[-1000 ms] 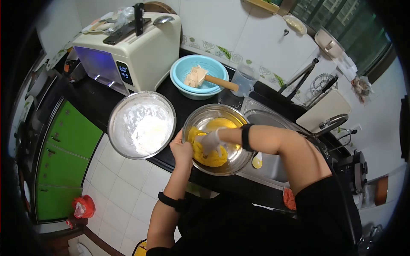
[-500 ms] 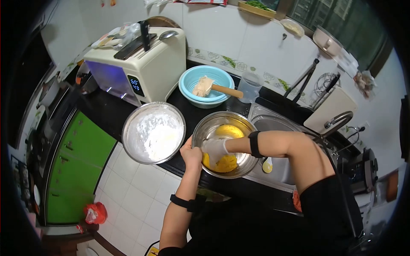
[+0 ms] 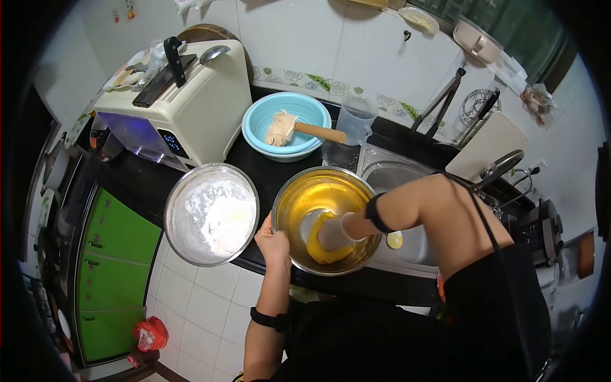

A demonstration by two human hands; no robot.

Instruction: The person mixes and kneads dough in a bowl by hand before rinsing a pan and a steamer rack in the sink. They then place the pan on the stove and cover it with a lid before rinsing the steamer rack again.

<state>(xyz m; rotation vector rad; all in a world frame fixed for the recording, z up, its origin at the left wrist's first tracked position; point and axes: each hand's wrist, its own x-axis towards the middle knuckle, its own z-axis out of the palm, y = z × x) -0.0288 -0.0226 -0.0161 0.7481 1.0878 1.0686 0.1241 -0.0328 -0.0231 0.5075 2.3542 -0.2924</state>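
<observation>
Black tabletop [image 3: 254, 172]; cream oven [image 3: 210, 95], behind and left of your steel bowl [image 3: 299, 197]; floury bowl [image 3: 170, 223], just left of it; blue basin [image 3: 254, 121], behind it. Yellow dough [image 3: 324, 251], inside the steel bowl, under your gloved right hand [image 3: 336, 232], fingers hidden, grip impossible to tell; your left hand [image 3: 272, 245], clamped on the steel bowl's left rim.

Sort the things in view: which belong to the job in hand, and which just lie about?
In use:
- steel bowl
- dough
- left hand, gripping the rim
- right hand, in the dough
- probably dusted bowl

Apparently lying about:
- metal spoon
- red bag
- pink pan
</observation>
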